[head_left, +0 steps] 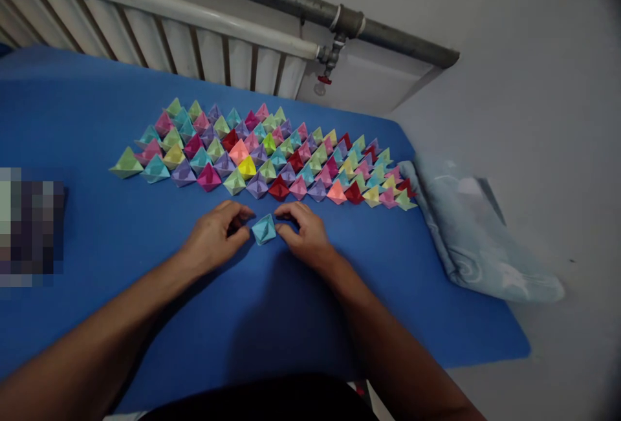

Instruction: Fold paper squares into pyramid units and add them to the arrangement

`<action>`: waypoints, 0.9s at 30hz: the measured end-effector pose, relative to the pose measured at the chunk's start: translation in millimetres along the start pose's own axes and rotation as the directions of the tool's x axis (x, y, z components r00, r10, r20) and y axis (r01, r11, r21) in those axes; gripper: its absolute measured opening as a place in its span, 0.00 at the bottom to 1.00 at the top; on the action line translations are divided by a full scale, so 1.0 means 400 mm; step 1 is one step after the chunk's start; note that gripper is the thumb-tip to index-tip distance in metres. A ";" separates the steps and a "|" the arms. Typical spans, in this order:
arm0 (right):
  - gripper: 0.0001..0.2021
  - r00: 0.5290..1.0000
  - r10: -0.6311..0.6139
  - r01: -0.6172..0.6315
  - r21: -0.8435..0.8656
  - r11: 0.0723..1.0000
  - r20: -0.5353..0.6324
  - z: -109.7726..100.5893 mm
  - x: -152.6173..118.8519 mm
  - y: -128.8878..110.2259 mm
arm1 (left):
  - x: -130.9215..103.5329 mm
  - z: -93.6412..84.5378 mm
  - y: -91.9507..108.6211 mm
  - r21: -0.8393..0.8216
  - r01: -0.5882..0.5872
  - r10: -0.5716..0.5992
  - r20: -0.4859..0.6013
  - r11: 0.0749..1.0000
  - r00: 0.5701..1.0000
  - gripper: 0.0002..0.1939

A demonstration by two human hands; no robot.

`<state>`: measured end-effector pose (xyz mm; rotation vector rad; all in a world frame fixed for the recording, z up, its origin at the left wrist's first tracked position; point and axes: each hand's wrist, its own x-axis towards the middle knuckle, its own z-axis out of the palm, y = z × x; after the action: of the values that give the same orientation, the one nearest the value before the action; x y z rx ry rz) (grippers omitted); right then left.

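A small light-blue folded paper boat (264, 229) rests on the blue table (194, 337), in front of rows of similar boats. My left hand (220, 233) is just left of it, thumb and fingers apart, with nothing held. On the other side is my right hand (303, 230), its thumb tip close to the boat's right edge and its fingers curved but apart. Several rows of paper boats in green, pink, purple, red, yellow and blue stand beyond both hands, among them a dark red boat (279, 188) and a green boat (127, 163) at the left end.
At the right edge of the table lies a folded pale blue-green cloth (485, 240). A white radiator (174, 46) and a metal pipe (398, 43) with a red-handled valve run behind the table. A blurred-out item (32, 227) is at the far left.
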<state>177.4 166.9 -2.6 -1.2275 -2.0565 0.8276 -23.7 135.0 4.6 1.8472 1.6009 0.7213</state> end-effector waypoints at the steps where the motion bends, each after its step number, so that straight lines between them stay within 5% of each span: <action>1: 0.07 1.000 -0.006 0.007 0.036 0.999 -0.026 -0.005 -0.003 0.005 | -0.001 -0.005 -0.001 -0.004 0.002 -0.003 -0.008 1.000 1.000 0.13; 6: 0.10 0.995 -0.088 0.087 -0.014 0.996 -0.045 -0.025 -0.030 0.003 | -0.008 -0.010 -0.001 0.037 -0.076 0.077 -0.034 0.996 0.996 0.11; 10: 0.16 0.974 -0.178 0.202 -0.179 0.963 0.140 -0.036 -0.051 -0.017 | -0.018 0.008 -0.008 0.091 -0.194 0.194 0.001 0.977 0.981 0.18; 17: 0.17 0.940 -0.077 0.224 -0.430 0.875 0.334 -0.036 -0.054 -0.048 | -0.022 0.035 -0.026 0.244 -0.295 0.288 0.061 0.924 0.956 0.21; 23: 0.14 0.940 -0.082 0.244 -0.487 0.839 0.330 -0.032 -0.051 -0.048 | -0.021 0.041 -0.022 0.236 -0.286 0.279 0.064 0.929 0.958 0.20; 27: 0.14 0.965 -0.139 0.211 -0.341 0.916 0.222 -0.029 -0.049 -0.028 | -0.019 0.040 -0.021 0.142 -0.265 0.267 0.005 0.954 0.964 0.19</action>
<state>188.1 147.3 9.7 -1.1585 -2.5211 0.5121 -18.7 127.0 -12.6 2.1947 1.4589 0.7525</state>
